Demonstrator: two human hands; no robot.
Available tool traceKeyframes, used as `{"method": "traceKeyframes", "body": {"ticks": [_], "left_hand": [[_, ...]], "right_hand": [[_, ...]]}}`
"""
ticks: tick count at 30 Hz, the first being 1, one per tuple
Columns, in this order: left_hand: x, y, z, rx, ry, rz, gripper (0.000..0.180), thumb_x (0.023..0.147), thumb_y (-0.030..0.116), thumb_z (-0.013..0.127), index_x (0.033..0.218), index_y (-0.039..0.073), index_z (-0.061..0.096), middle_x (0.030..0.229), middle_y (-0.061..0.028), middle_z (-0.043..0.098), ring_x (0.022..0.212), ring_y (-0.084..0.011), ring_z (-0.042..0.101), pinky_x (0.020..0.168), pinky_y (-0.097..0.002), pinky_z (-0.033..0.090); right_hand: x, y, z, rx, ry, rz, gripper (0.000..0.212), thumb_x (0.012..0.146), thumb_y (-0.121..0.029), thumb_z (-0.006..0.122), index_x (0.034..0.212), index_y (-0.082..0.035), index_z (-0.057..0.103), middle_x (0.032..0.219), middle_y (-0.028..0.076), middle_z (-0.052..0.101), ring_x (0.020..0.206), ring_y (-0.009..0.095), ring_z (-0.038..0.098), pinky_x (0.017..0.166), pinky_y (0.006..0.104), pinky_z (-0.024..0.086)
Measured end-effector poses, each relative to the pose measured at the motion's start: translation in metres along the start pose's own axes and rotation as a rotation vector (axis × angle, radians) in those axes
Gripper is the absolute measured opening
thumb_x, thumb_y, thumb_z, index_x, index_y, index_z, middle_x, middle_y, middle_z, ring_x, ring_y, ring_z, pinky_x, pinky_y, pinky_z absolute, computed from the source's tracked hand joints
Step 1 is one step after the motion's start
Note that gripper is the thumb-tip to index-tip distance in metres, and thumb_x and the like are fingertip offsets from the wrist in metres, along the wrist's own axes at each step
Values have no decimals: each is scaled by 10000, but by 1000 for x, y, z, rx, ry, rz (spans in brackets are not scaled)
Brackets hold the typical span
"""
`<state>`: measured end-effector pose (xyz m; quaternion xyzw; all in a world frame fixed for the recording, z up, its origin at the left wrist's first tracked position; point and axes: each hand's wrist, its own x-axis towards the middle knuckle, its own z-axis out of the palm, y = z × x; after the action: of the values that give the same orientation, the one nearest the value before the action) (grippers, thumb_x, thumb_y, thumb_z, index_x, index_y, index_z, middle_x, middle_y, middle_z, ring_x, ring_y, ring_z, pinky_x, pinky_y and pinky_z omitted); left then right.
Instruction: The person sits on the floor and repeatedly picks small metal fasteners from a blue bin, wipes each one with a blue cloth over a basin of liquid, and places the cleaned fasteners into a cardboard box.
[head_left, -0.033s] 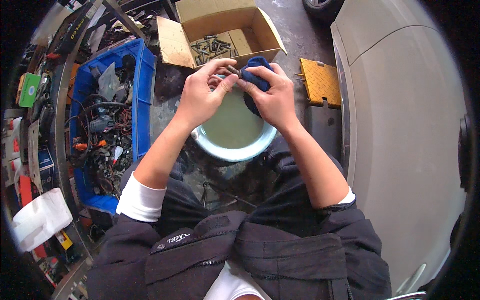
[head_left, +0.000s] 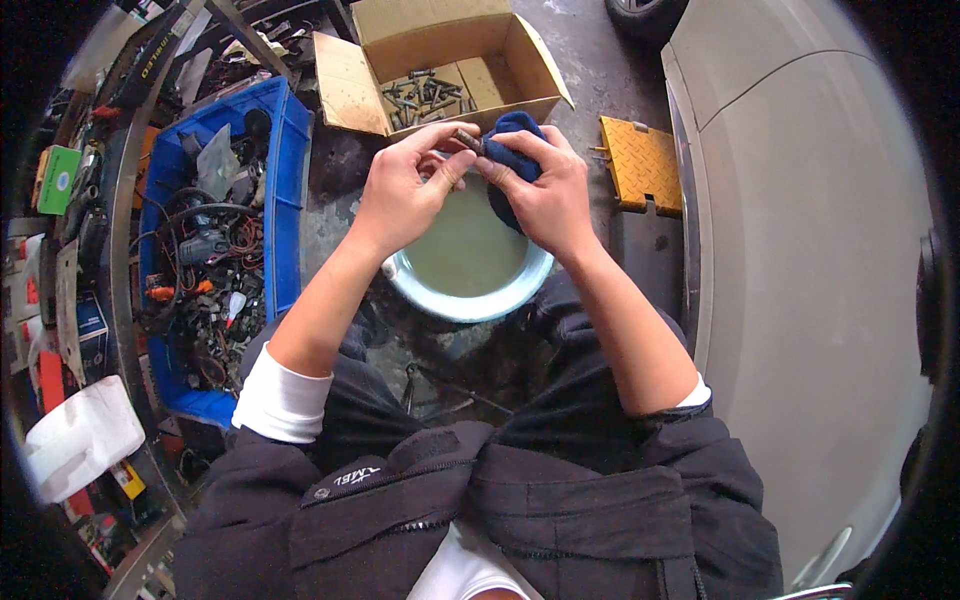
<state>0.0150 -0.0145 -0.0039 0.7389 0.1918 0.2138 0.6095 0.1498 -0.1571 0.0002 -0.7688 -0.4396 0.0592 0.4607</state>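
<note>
Between the fingertips of my left hand (head_left: 405, 185) is a dark, rusty-looking threaded bolt (head_left: 467, 141), slanting down toward the right. My left fingers are closed in a pinch around it. A bunched dark blue cloth (head_left: 515, 140) is gripped in my right hand (head_left: 550, 190), pressed against the bolt's right end and hiding that end. Part of the cloth hangs below my right fingers. Both hands are above a round, pale blue basin (head_left: 465, 308) of cloudy greenish water. Just beyond them, an open cardboard box (head_left: 440, 35) holds several loose bolts (head_left: 430, 95).
At left, a blue crate (head_left: 288, 190) is filled with cables, tools and small parts beside a metal rack (head_left: 125, 270). A pale car body panel (head_left: 810, 250) borders the right side. A yellow textured ramp piece (head_left: 642, 165) lies beside the car, and a tyre (head_left: 645, 15) shows beyond.
My left index finger has dipped slightly over the bolt. The cloth, basin and box appear unmoved.
</note>
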Motion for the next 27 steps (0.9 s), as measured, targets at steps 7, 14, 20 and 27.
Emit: {"method": "traceKeyframes", "body": {"ticks": [7,14,20,27], "left_hand": [[-4,3,7,-118,86,2,260,994,124,726,1225,6,726,1048,-65,763,912,-107,718,814,-260,574],[-6,7,7,80,136,142,262,961,88,752,1206,-3,733,1071,-85,770,966,-125,727,882,-278,577],[-6,7,8,84,165,173,221,922,50,782,1127,-23,741,1123,-114,770,1012,-136,727,927,-291,579],[-4,4,1,114,122,193,196,906,28,786,1086,-26,731,1125,-130,767,1025,-156,732,938,-302,584]], "right_hand": [[-1,-3,6,165,64,119,328,789,-304,892,1006,-77,795,960,148,687,872,302,702,778,401,560],[-3,-3,7,105,83,98,342,798,-323,896,983,-54,794,892,127,674,820,264,698,744,372,540],[-3,1,9,287,-13,275,326,814,-317,885,999,-66,792,941,136,683,866,276,700,780,385,551],[2,1,3,229,17,56,327,820,-289,880,1069,-101,780,1036,157,690,949,305,704,854,398,567]]}}
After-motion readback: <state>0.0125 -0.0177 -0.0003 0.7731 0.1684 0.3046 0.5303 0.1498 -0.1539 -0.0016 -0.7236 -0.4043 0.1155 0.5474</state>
